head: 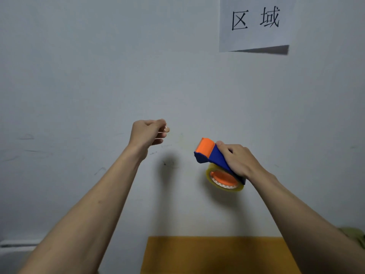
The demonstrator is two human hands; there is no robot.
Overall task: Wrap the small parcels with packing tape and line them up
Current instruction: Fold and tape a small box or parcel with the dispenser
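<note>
My right hand (238,160) grips a blue and orange tape dispenser (210,153), held up in front of the wall. A roll of clear yellowish packing tape (224,179) sits on the dispenser's orange hub, below my hand. My left hand (148,133) is raised to the left of the dispenser, apart from it. Its fingers are curled and pinch a glinting bit of clear tape (166,128) at the fingertips. No strip of tape shows plainly between the two hands. A flat yellow-brown cardboard surface (217,254) lies at the bottom edge, partly hidden by my right forearm.
A pale scuffed wall (79,95) fills most of the view, close ahead. A white paper sign (254,22) with black characters hangs at the upper right. A pale ledge (17,245) shows at the lower left.
</note>
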